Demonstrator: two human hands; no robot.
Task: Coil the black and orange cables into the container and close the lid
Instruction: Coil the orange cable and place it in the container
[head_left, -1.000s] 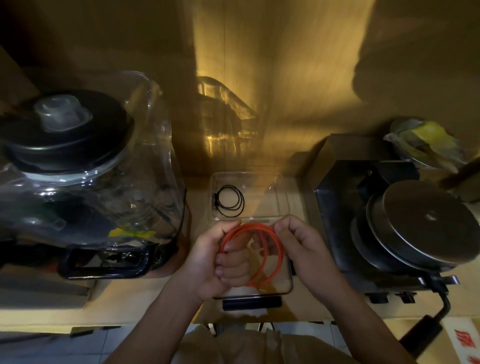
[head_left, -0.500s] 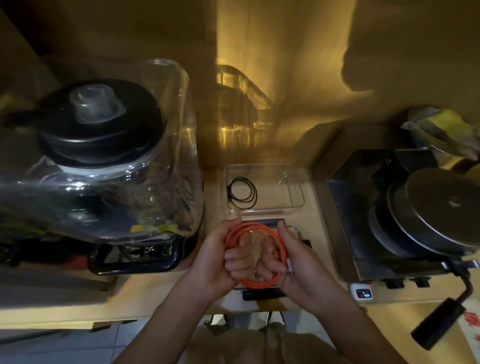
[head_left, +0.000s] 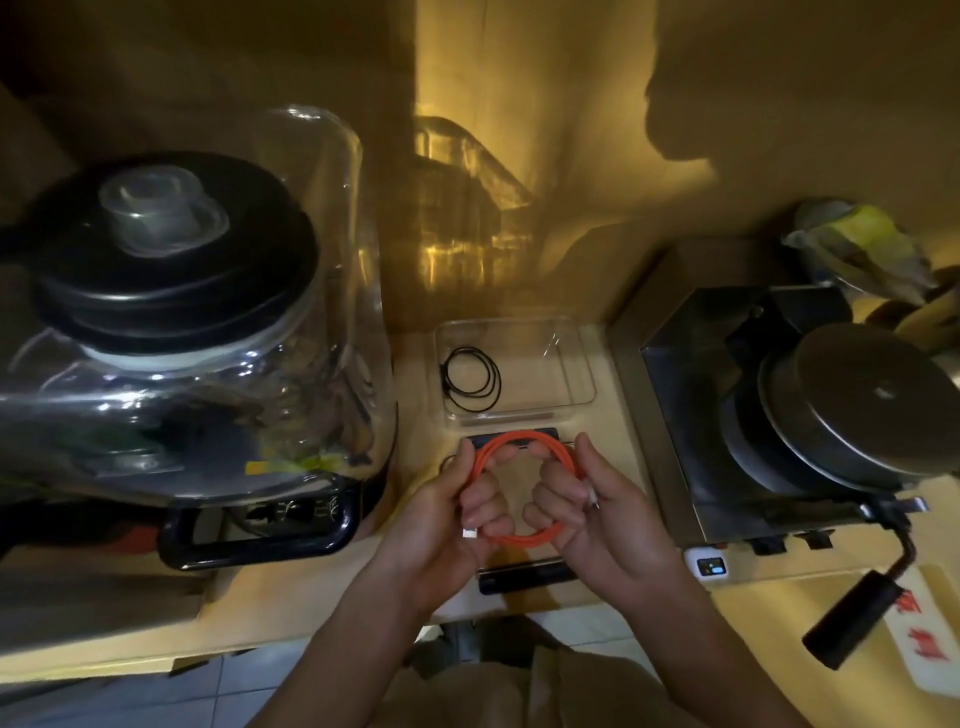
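Observation:
The orange cable (head_left: 522, 444) is wound into a round loop that I hold up with both hands. My left hand (head_left: 452, 512) grips the loop's left side, a white plug showing at its fingers. My right hand (head_left: 589, 506) grips the right side, with another plug end by its thumb. Behind the hands lies the clear container (head_left: 574, 364) on the counter, its top open. The black cable (head_left: 470, 382) lies coiled in its left half. The clear lid with black clips (head_left: 524, 574) lies flat under my hands, mostly hidden.
A large clear blender jug with a black lid (head_left: 171, 291) stands at the left. A steel machine with a round metal disc (head_left: 862, 410) and a black handle (head_left: 852, 623) fills the right. A small white device (head_left: 706, 564) sits at its front.
Both hands have stayed on the orange loop just before the container, and the coil looks tidier and rounder. The camera view shifted, so the scene slid slightly.

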